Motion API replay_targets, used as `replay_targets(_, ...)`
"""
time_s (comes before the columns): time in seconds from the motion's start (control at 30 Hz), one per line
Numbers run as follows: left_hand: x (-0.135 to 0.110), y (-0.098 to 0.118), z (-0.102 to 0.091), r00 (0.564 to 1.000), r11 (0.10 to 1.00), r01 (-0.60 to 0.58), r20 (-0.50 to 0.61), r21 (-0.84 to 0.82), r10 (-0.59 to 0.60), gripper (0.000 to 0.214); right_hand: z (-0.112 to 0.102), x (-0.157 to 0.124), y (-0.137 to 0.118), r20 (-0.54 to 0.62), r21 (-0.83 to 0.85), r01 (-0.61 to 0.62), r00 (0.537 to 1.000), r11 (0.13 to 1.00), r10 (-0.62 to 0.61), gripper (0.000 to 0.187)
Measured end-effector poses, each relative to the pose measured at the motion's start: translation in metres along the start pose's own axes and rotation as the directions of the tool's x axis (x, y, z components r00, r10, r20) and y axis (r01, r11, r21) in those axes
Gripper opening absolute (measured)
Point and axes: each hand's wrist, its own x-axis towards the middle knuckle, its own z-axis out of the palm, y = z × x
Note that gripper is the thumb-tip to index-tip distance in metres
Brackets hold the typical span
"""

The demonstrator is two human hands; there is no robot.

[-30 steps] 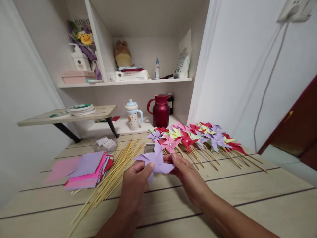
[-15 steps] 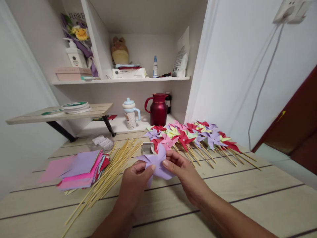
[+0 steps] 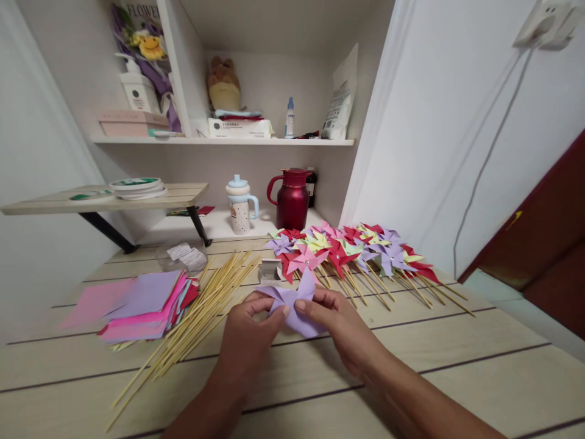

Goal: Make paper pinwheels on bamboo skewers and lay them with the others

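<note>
A light purple paper pinwheel (image 3: 305, 323) without a stick is held between both hands above the table. My left hand (image 3: 253, 326) pinches its left side, thumb on top near the centre. On the right, my right hand (image 3: 336, 317) grips it with the thumb pressed close to the middle and the fingers behind. Just beyond the hands stands a small open box (image 3: 270, 272), its contents not clear. Left of my left hand lies a loose bundle of thin wooden sticks (image 3: 201, 323), and beside that a stack of coloured paper squares (image 3: 144, 299).
Finished pinwheels on sticks (image 3: 338, 256) lie in a pile at the back right. A clear container with white packets (image 3: 187, 256) sits behind the paper. Farther back are a sippy cup (image 3: 240, 210), a red jug (image 3: 292, 201) and a raised wooden shelf (image 3: 183, 195).
Both hands stay on the purple pinwheel; it has tipped and shifted slightly to the right, and the left thumb lies closer to its middle. The camera view has shifted a little.
</note>
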Motion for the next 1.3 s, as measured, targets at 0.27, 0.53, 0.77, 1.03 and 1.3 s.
replay_targets(0.27,-0.002,0.007,0.001,0.998,0.999,-0.048,-0.038,0.021,0.049,0.016,-0.002,0.004,0.004,-0.04,-0.018,-0.025,0.999,1.0,0.024,0.031)
replay_targets(0.53,-0.003,0.006,0.004,0.999,0.998,0.041,-0.01,-0.057,-0.042,0.018,0.002,0.004,0.003,-0.074,-0.151,0.112,0.99,0.982,-0.124,0.02)
replay_targets(0.77,-0.004,0.002,0.006,0.997,0.971,0.071,0.006,-0.23,-0.071,0.015,0.002,0.004,0.004,-0.109,-0.17,0.134,0.982,0.976,-0.154,0.02)
replay_targets(1.03,0.004,-0.013,0.007,0.993,0.949,0.116,0.021,-0.294,-0.115,0.044,0.003,0.004,0.005,-0.123,-0.129,0.145,0.979,0.981,-0.161,0.021)
replay_targets(1.3,0.0,-0.008,0.007,0.985,0.947,0.122,0.157,-0.297,-0.078,0.033,0.001,0.005,0.007,-0.113,-0.142,0.186,0.973,0.972,-0.203,0.019)
